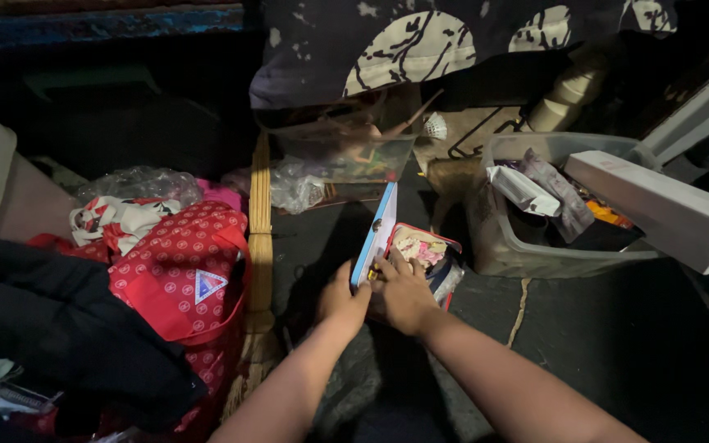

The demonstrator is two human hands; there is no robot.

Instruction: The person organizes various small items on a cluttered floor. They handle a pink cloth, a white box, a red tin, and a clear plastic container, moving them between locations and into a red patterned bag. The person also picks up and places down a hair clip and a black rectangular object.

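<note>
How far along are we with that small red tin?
Done: the small red tin sits open on the dark floor, blue-edged lid upright. In hand: the left hand steadies the lid, and the right hand reaches inside among the pinkish contents. Left: contents remain inside, tin unclosed.

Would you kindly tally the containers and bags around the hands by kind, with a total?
Hinged tins, open, red inside, held by the left hand and right hand: 1
Clear plastic tubs: 2
Red patterned bags: 1
Long white boxes: 1
Total: 5
</note>
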